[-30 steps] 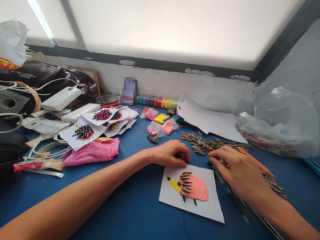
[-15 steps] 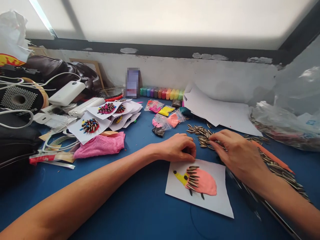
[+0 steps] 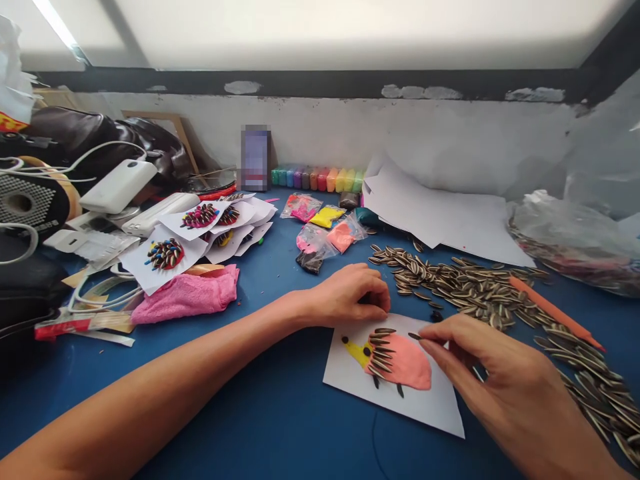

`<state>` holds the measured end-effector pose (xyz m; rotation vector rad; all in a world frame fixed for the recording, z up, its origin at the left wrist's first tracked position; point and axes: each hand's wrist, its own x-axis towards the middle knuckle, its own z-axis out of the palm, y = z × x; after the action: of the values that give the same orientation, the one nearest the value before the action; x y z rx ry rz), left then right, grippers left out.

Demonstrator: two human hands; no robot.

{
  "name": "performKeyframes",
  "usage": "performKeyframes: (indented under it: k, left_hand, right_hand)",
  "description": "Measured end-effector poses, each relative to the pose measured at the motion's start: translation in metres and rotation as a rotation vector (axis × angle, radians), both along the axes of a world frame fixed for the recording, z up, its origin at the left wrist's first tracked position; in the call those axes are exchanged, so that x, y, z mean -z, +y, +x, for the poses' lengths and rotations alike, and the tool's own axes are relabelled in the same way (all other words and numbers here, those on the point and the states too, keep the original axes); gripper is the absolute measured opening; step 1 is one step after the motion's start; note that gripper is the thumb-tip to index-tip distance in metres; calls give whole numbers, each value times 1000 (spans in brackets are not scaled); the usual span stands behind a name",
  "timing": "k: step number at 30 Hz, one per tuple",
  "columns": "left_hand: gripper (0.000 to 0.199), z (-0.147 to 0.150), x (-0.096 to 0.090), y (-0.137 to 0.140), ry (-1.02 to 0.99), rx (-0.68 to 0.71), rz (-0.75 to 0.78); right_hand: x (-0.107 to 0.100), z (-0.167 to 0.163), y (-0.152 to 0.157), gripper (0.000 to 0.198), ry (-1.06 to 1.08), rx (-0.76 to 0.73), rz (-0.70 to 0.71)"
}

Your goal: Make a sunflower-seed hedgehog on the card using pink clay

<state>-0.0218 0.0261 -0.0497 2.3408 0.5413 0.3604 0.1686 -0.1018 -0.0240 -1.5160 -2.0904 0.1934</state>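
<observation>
On the blue table lies a white paper card (image 3: 345,380) bearing a hedgehog figure (image 3: 405,363) of salmon-pink clay with a yellow snout. Several striped sunflower seeds (image 3: 383,350) stand out along the front of its body, and dark pieces form the eye, nose and legs. My left hand (image 3: 357,293) rests at the card's upper left edge, fingers curled; whether anything is inside them is hidden. Thumb and forefinger of my right hand (image 3: 480,360) pinch a single sunflower seed (image 3: 415,336) above the card's upper right part. Behind that hand spreads a pile of loose seeds (image 3: 465,287).
Clay packets (image 3: 327,215) and a row of coloured clay blocks (image 3: 320,179) lie farther back. White sheets (image 3: 440,213) and a plastic bag (image 3: 575,240) are at right. Finished seed-covered cards (image 3: 145,267), a pink cloth (image 3: 187,297), cables and a power bank (image 3: 119,185) crowd the left.
My right hand has come from the seed pile back toward the card, now with one seed pinched in its fingertips. My left hand stays by the card's edge. The view has shifted slightly.
</observation>
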Motion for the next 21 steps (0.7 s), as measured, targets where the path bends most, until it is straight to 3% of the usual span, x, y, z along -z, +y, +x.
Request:
performKeyframes:
  k: [4, 10, 21]
  left_hand:
    - [17, -2, 5, -1, -67, 7, -4]
    - [17, -4, 7, -2, -76, 18, -47]
    - [21, -8, 7, -1, -58, 64, -54]
  right_hand:
    - [3, -3, 2, 19, 14, -28, 33]
    - [7, -2, 2, 19, 23, -50, -1]
    - [15, 2, 5, 18, 26, 39, -16]
